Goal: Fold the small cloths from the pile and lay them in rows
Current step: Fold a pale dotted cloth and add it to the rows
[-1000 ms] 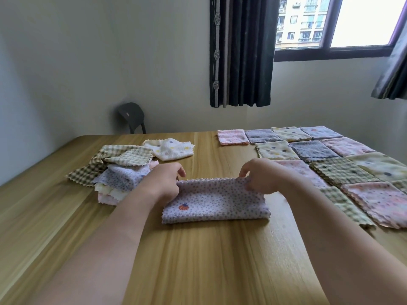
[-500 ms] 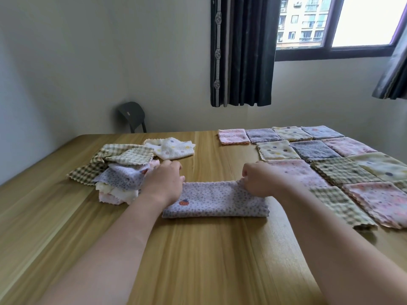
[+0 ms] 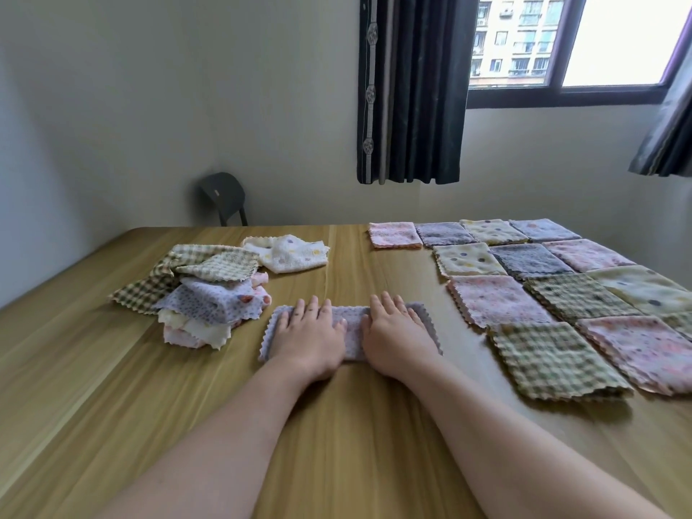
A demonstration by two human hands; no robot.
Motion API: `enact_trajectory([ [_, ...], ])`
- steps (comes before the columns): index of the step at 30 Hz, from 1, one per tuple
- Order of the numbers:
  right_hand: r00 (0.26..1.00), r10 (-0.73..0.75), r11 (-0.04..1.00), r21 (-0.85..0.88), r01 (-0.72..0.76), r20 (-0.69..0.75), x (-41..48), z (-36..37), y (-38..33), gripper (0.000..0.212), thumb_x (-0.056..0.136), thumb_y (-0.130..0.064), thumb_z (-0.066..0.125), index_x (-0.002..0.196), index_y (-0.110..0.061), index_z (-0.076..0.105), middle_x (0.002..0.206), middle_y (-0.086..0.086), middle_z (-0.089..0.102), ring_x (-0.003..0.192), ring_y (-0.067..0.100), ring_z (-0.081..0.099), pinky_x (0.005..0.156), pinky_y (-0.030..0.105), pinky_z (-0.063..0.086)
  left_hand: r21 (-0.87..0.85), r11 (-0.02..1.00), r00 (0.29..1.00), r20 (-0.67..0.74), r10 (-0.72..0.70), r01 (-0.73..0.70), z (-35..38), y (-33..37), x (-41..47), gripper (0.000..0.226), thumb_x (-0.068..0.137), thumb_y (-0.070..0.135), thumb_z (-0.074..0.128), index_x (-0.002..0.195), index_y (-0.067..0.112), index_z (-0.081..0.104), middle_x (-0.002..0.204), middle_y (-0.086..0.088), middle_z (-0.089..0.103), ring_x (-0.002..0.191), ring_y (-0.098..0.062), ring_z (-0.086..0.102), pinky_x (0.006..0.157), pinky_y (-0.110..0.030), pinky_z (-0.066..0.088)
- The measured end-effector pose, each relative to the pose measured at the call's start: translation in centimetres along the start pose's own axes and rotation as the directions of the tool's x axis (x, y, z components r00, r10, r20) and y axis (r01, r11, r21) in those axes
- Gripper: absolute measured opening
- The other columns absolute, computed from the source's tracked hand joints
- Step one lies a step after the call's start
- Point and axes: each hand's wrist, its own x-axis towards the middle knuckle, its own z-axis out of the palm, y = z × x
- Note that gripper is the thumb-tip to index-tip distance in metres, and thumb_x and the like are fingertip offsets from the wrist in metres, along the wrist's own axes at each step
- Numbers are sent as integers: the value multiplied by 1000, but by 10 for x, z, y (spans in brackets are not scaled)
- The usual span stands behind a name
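Both hands press flat on a folded lilac cloth (image 3: 350, 320) mid-counter (image 3: 348, 443): left hand (image 3: 307, 339) and right hand (image 3: 397, 339) side by side. Grip wide on each, fingers straight, nothing pinched. Pile (image 3: 209, 294) just left of it; rows (image 3: 543, 294) to the right.

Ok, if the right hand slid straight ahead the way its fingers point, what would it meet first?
Right hand: bare wooden table beyond the lavender dotted cloth it presses; then probably the pink folded cloth at the far row's left end, though it might pass just left of it.
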Motion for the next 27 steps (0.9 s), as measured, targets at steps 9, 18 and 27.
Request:
enact_trajectory([
  [9,987,150,989,2,-150,52,9,-14,21,61,108,-40,13,162,-11,4,170,9,-3,157,26,-6,127,41,0,-1,996,994,65,-93,93,-9,-16,2,67,106,54,9,162,21,-5,169,0,-13,155,-22,-16,124,-51,-11],
  [18,972,232,959,-158,-235,-39,3,-50,17,35,100,-28,49,129,-12,59,136,14,51,128,33,46,104,44,42,-19,966,958,129,257,-257,-16,14,-9,69,108,52,18,161,18,-9,167,-2,-22,155,-19,-16,127,-46,-5],
  [27,969,237,951,187,-247,75,7,-74,28,32,100,-30,55,109,-2,67,91,11,68,81,25,67,55,29,51,89,895,884,228,408,-436,-11,8,-14,114,81,90,28,160,20,-14,167,5,-20,154,-11,-19,127,-44,-6],
])
